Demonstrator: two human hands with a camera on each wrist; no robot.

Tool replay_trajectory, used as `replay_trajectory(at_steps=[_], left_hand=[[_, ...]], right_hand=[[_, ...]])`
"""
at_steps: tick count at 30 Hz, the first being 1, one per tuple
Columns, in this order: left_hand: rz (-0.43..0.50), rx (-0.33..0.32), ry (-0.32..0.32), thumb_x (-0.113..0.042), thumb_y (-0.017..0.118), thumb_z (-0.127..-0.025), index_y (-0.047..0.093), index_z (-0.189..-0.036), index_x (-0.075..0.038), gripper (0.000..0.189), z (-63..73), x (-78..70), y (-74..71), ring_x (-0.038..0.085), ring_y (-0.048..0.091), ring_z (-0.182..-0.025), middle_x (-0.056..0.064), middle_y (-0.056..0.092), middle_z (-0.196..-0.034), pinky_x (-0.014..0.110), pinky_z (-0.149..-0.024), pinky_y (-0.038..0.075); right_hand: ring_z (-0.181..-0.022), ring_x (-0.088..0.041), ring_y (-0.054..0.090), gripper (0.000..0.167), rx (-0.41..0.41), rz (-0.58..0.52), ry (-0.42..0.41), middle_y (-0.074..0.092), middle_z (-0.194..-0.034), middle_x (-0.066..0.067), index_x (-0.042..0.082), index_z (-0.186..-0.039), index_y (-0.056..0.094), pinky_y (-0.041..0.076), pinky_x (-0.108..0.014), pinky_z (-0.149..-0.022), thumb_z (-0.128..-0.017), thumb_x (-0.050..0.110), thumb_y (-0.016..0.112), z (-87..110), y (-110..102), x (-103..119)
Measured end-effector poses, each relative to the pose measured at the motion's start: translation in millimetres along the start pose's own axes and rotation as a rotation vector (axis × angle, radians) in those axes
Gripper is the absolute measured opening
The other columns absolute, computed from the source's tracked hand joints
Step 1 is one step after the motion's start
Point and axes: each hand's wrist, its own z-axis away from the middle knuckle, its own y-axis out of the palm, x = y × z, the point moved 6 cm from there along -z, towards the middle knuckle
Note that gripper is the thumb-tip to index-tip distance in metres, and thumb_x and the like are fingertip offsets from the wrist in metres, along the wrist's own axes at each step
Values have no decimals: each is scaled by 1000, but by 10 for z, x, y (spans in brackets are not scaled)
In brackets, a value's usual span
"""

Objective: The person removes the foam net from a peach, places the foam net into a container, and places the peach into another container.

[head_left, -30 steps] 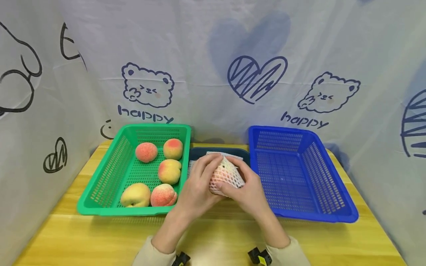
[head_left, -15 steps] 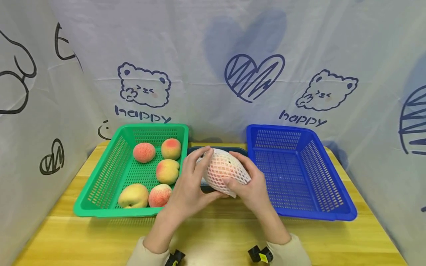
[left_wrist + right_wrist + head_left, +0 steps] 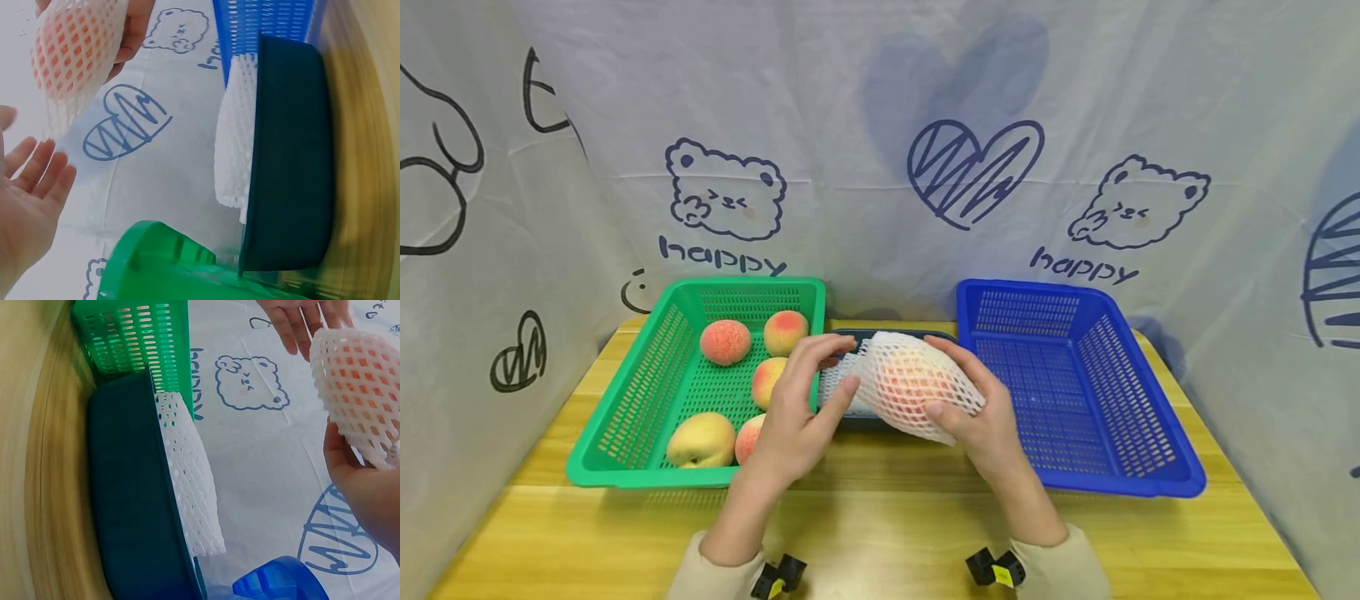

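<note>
A red and yellow peach (image 3: pixel 917 383) sits inside a white foam net sleeve (image 3: pixel 874 375), held above the front of a dark tray (image 3: pixel 872 423). My right hand (image 3: pixel 988 421) grips it from the right, thumb on the near side and fingers behind. The sleeve's loose end points left, toward my left hand (image 3: pixel 793 421). That hand is apart from the sleeve, its fingers relaxed and holding nothing, as the left wrist view shows. More white foam nets (image 3: pixel 235 137) lie in the tray and stick up over its rim.
On the left a green basket (image 3: pixel 617 400) holds several bare peaches (image 3: pixel 702 440), some partly behind my left hand. A blue basket (image 3: pixel 1037 400) stands on the right. The wooden table (image 3: pixel 895 533) extends in front, and a printed cloth (image 3: pixel 850 233) hangs behind.
My left hand has let go of the netted peach and drawn away to the left. My right hand keeps its grip and has shifted slightly right, the sleeve now stretched out over the peach.
</note>
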Motion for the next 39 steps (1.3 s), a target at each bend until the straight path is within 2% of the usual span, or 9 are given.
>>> replay_trajectory(at_steps=[3,5,8,15,22,24,28,33,39], left_hand=[[115,-30,-8,7,63,-98,63,-129,-1,32,-15,-9,-30,26,62,-113,13,63,-122,32,-98,54],[165,-42,-20,13,63,-96,66,-122,0,29,-20,-13,-42,23,64,-107,14,64,-116,29,-93,56],[205,-39,-50,12,63,-97,69,-117,1,24,-17,-2,-47,19,65,-103,13,65,-112,26,-90,57],[222,30,-156,6,69,-96,75,-111,-6,20,15,53,-31,21,70,-95,9,71,-108,25,-79,58],[190,43,-300,19,68,-88,75,-105,4,24,66,152,14,12,68,-84,16,73,-105,26,-67,58],[172,39,-325,19,68,-87,76,-105,5,24,71,172,13,12,69,-88,18,74,-106,27,-71,60],[167,31,-331,15,72,-88,76,-110,5,24,68,175,-25,13,72,-94,17,74,-108,29,-80,61],[235,52,-330,15,72,-88,73,-116,6,29,60,177,-75,12,71,-101,19,72,-113,29,-88,59],[307,101,-352,17,70,-88,70,-122,6,36,63,173,-66,12,68,-113,20,68,-124,32,-98,56]], right_hand=[[-114,-22,62,71,43,-24,-6,65,-134,-10,4,-146,58,57,-30,-90,-80,23,79,6,14,9],[-114,-21,62,72,71,-31,-10,64,-135,-10,4,-146,57,58,-30,-89,-81,26,80,7,27,13],[-114,-22,62,73,110,-40,-16,64,-135,-11,3,-146,56,58,-32,-89,-82,28,81,10,48,11],[-116,-21,59,74,156,-37,-48,63,-137,-10,-1,-145,56,55,-28,-91,-83,31,81,17,82,19],[-117,-22,59,77,192,-50,-60,61,-140,-11,-2,-146,54,55,-29,-92,-84,34,81,28,125,47],[-117,-22,59,76,193,-44,-60,61,-140,-11,-1,-146,55,56,-30,-91,-84,33,81,28,129,43],[-115,-23,60,72,182,-25,-54,62,-138,-12,2,-146,56,57,-32,-89,-86,33,80,25,115,17],[-114,-22,62,70,187,-25,-40,62,-138,-13,3,-147,56,59,-34,-87,-87,31,79,19,108,-15],[-114,-22,63,70,192,-9,-17,60,-141,-13,4,-147,56,60,-34,-87,-89,34,80,11,118,-41]])
